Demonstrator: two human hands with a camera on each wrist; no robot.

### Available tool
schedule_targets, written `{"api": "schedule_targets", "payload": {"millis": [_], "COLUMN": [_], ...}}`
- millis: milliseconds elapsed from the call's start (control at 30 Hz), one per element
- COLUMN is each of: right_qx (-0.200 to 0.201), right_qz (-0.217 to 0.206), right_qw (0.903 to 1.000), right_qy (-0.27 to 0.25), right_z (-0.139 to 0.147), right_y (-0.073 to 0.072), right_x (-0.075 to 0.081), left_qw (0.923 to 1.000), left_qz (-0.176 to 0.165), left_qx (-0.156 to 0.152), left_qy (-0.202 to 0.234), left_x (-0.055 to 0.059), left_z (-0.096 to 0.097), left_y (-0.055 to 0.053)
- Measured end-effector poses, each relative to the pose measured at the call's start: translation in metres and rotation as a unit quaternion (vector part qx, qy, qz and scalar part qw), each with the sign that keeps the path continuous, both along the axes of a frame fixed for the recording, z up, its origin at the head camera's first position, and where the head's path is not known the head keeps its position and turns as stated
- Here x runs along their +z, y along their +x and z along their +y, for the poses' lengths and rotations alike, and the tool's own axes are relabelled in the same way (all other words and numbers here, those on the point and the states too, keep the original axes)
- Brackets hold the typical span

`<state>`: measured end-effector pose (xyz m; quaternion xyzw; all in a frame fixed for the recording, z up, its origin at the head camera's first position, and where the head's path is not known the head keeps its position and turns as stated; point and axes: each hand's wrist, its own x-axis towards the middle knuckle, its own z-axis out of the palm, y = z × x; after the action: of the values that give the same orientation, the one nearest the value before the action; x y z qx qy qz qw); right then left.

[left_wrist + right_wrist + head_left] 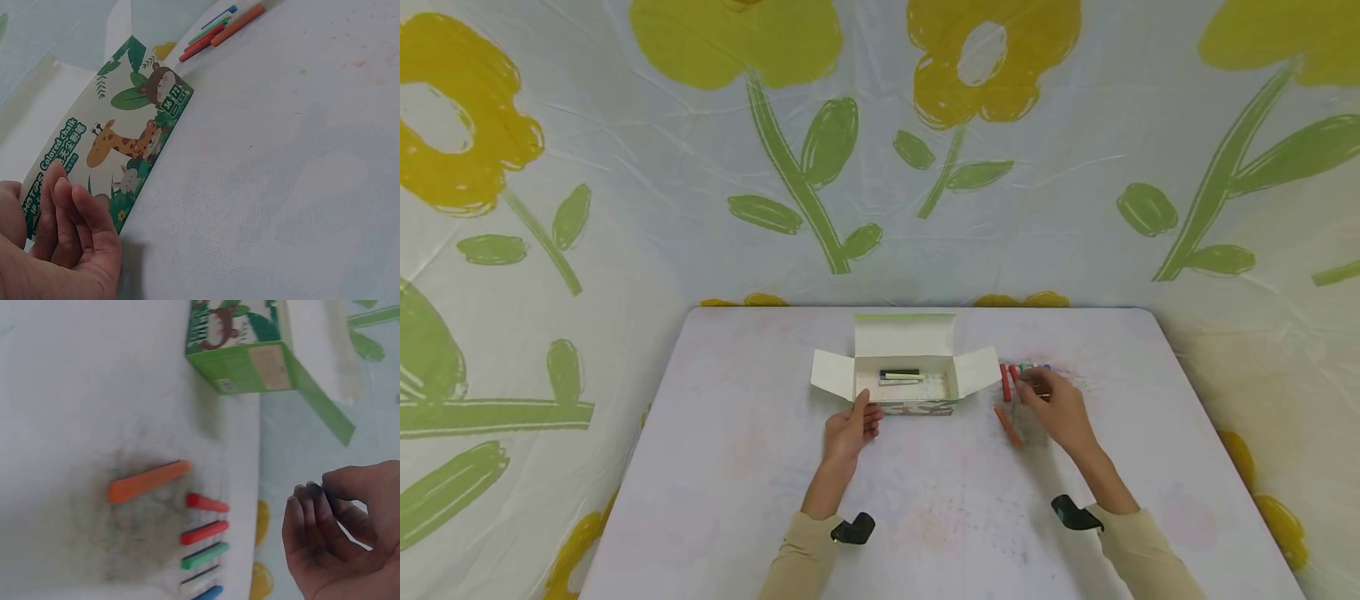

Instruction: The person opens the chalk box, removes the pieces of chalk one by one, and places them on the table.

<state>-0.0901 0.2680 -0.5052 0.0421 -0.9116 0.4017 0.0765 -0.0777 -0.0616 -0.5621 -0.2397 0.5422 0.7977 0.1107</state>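
A white and green cardboard chalk box (917, 408) lies with its flaps spread, and several chalk sticks (901, 375) are inside. My left hand (847, 427) grips its front left corner, thumb over the rim and fingers against the printed front (125, 134). To the right of the box, my right hand (1062, 412) hovers by the loose chalks with loosely bent fingers. Nothing shows between its smudged fingertips (310, 490). Nearest it are two red chalks (205, 532), a green chalk (205, 555), a white chalk (200, 580) and a blue chalk (209, 593). An orange chalk (1007, 427) lies closer to me.
The pale table (737, 517) has coloured chalk dust on it. Behind and at the sides hangs a cloth (1037, 250) printed with yellow flowers. The box's side flap (977, 370) sticks out towards the loose chalks.
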Motion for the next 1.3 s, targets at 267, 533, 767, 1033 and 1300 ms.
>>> {"api": "schedule_targets", "payload": {"millis": [267, 533, 767, 1033, 1300], "right_qx": [0.001, 0.036, 0.075, 0.135, 0.197], "right_qz": [0.026, 0.011, 0.037, 0.019, -0.018], "right_qw": [0.9992, 0.9973, 0.9943, 0.9887, 0.9798], "right_qy": [-0.032, -0.064, -0.067, -0.062, -0.033], "right_z": [-0.014, -0.036, -0.056, -0.079, -0.1], "right_y": [-0.016, -0.029, -0.04, -0.05, -0.057], "right_x": [0.023, 0.028, 0.021, 0.011, -0.003], "left_qw": [0.9999, 1.0, 0.9999, 0.9999, 0.9999], "left_qz": [0.003, -0.001, -0.009, -0.009, -0.008], "left_qx": [-0.011, 0.0, 0.007, -0.005, 0.007], "left_qy": [0.005, 0.001, -0.008, 0.002, -0.007], "left_x": [-0.003, -0.003, -0.001, -0.004, -0.006], "left_z": [-0.003, 0.0, 0.004, 0.001, 0.003], "left_y": [-0.004, -0.003, -0.004, -0.006, -0.007]}}
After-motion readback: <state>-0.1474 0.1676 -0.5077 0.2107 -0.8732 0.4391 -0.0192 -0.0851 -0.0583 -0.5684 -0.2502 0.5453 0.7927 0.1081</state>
